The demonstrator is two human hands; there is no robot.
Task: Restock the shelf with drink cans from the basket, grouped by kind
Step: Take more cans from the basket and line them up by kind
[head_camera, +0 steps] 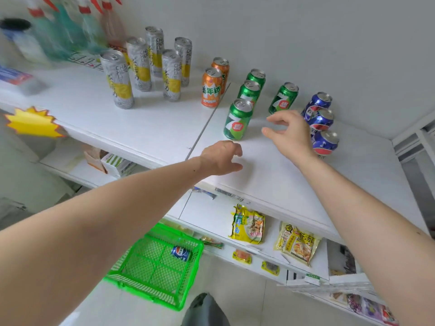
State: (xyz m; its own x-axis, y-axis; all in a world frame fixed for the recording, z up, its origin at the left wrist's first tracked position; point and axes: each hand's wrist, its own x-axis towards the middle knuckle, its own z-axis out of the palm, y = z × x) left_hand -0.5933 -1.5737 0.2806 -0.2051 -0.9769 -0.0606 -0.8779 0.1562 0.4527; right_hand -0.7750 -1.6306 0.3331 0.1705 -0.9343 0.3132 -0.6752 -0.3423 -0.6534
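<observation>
White shelf point(282, 184) against a white wall carries the cans by kind: tall grey-yellow cans point(141, 64) at left, then orange cans point(213, 87), green cans point(249, 97) and blue cans point(321, 121) at right. Both hands are above the shelf front and hold nothing: left hand point(221, 158) loosely curled, right hand point(289, 132) with fingers spread near the green cans. Green basket point(150, 274) on the pale floor below holds one blue can point(180, 253).

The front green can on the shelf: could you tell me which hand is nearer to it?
Left. The left hand lies just below the front green can; the right hand hovers farther off, to its right.
</observation>
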